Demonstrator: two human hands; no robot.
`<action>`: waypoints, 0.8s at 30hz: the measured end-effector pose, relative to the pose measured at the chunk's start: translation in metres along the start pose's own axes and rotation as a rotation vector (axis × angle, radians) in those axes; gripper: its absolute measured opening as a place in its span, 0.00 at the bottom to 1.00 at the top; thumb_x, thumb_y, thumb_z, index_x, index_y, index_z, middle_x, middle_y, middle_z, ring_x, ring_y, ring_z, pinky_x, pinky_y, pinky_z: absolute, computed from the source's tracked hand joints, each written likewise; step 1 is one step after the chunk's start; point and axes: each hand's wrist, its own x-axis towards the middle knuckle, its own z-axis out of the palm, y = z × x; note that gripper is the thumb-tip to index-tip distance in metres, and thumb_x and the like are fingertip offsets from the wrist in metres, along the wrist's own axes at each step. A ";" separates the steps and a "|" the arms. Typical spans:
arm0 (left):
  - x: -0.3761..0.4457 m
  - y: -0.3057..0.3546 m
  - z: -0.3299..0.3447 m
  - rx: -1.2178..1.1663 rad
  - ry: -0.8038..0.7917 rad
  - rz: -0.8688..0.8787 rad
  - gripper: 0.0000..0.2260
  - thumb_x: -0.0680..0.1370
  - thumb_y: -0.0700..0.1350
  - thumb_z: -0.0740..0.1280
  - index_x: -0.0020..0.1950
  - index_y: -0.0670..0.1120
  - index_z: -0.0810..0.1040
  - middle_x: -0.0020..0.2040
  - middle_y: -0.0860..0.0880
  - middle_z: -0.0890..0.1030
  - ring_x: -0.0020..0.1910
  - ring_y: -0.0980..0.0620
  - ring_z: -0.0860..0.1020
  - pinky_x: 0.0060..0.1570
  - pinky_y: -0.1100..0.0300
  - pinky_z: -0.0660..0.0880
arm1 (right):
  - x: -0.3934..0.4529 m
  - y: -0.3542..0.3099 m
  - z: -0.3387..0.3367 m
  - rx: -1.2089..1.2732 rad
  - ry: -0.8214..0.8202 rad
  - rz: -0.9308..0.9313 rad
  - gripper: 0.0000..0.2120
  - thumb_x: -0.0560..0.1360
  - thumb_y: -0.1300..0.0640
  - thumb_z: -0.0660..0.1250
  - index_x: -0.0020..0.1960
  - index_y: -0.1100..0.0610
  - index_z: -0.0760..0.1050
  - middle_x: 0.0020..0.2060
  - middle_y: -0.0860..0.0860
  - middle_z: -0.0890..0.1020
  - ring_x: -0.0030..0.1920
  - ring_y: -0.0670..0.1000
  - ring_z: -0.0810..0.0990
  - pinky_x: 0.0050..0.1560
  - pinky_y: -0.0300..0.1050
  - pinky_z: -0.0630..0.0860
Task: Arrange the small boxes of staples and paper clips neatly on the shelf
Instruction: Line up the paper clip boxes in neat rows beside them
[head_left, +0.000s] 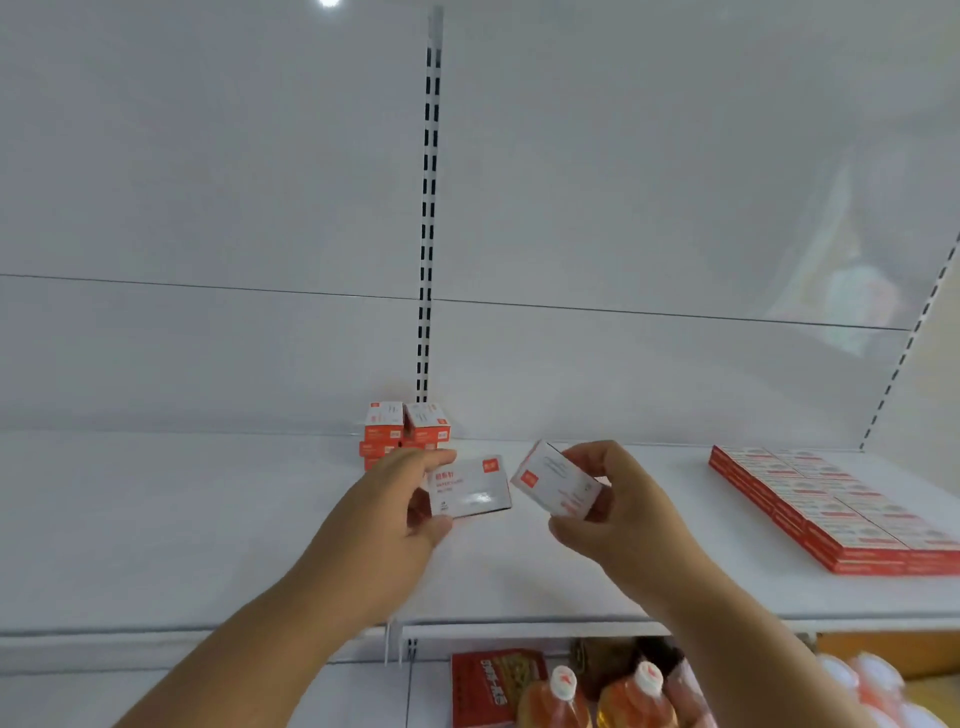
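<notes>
Two orange-filled plastic bottles with white caps (597, 696) stand on the lower shelf at the bottom edge of the view, beside a red printed carton (491, 686). Above them, both bare forearms reach up over the white metal shelf (208, 519). Her or his left hand (400, 514) grips a small white-and-red cardboard box (470, 486) by its left end, thumb below and fingers on top, with the printed face turned toward the viewer. Just to the right, the right hand (618, 512) pinches a second small white-and-red box (556, 480), tilted so that one corner points up; its fingers curl round the right end. These two boxes sit near each other above the shelf surface, and whether they touch cannot be told.

Behind the left hand, against the white back panel (260, 208), a short stack of similar red-and-white boxes (405, 428) stands at the foot of the slotted upright rail (427, 234). Well off to the right lies a flat, tight block of red-and-white boxes (831, 509) laid in neat rows.
</notes>
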 end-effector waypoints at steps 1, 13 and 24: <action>-0.001 0.005 0.009 0.004 -0.016 -0.010 0.24 0.77 0.45 0.71 0.68 0.63 0.68 0.57 0.65 0.71 0.54 0.61 0.75 0.48 0.74 0.71 | -0.006 0.005 -0.010 -0.033 0.021 0.002 0.24 0.64 0.55 0.77 0.49 0.34 0.69 0.47 0.43 0.82 0.44 0.42 0.83 0.36 0.36 0.79; 0.006 0.043 0.078 0.115 -0.315 -0.148 0.20 0.78 0.54 0.68 0.68 0.64 0.70 0.57 0.62 0.74 0.49 0.64 0.74 0.45 0.71 0.69 | -0.018 0.032 -0.095 -0.828 -0.137 -0.044 0.25 0.73 0.29 0.54 0.43 0.51 0.71 0.39 0.46 0.77 0.37 0.48 0.75 0.35 0.40 0.70; 0.005 0.047 0.074 0.096 -0.233 -0.255 0.22 0.74 0.48 0.74 0.63 0.66 0.74 0.54 0.64 0.74 0.47 0.61 0.75 0.40 0.70 0.70 | 0.012 0.044 -0.088 -0.736 -0.398 -0.200 0.28 0.65 0.32 0.71 0.60 0.42 0.72 0.57 0.41 0.74 0.55 0.49 0.75 0.51 0.43 0.74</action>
